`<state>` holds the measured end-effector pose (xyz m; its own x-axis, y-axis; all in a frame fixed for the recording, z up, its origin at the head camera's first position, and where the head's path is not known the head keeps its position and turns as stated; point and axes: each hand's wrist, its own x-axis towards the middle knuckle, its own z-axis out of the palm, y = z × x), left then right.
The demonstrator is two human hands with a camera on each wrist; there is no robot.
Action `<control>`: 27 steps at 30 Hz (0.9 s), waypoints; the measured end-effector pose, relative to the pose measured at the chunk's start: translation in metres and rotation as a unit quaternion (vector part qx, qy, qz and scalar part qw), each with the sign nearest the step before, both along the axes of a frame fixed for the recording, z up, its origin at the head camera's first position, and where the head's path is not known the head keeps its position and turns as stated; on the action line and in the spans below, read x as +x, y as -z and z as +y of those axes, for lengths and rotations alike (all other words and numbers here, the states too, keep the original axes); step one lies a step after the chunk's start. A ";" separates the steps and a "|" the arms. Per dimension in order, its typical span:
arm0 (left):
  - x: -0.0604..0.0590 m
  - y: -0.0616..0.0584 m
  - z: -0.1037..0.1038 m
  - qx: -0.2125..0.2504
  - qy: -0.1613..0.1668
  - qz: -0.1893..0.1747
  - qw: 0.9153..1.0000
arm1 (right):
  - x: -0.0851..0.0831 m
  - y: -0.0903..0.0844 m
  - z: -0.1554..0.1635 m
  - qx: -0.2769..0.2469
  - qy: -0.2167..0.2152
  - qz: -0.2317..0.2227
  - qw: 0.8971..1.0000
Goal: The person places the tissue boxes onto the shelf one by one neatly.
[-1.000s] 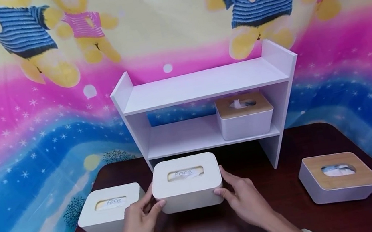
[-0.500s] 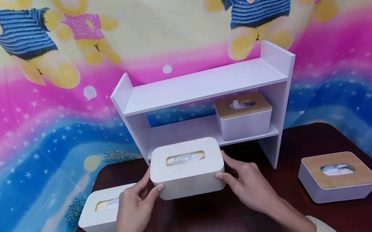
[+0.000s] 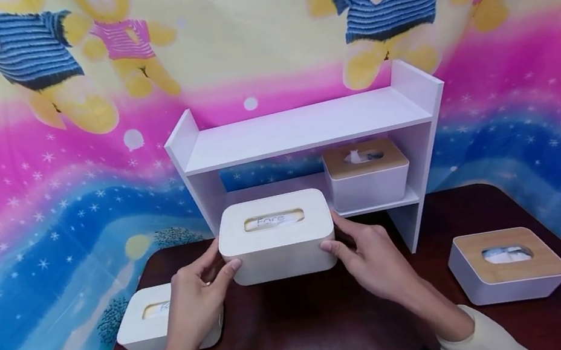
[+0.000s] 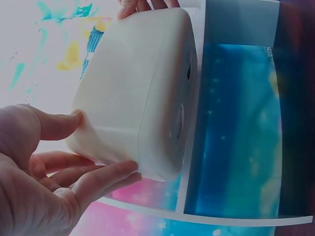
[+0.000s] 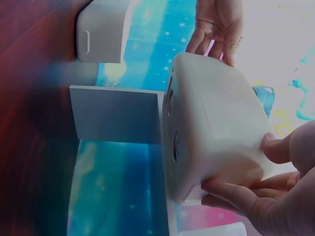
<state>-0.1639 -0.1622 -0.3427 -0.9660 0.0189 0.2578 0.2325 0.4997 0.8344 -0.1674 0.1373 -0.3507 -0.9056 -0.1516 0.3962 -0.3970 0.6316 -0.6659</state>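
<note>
The white tissue box [image 3: 275,235] sits level at frame centre, long axis left-right, slot upward. The left hand [image 3: 194,302] and right hand [image 3: 373,263] grip its ends, fingers curled.

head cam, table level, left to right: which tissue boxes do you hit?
White box on the table → white box held up by left hand and right hand → wood-lidded box on the shelf's lower board → wood-lidded box on the table.
</note>
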 end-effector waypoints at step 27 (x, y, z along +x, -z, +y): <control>-0.066 0.004 0.016 0.045 -0.061 0.041 0.996 | -0.062 0.001 -0.018 -0.057 0.071 0.008 0.996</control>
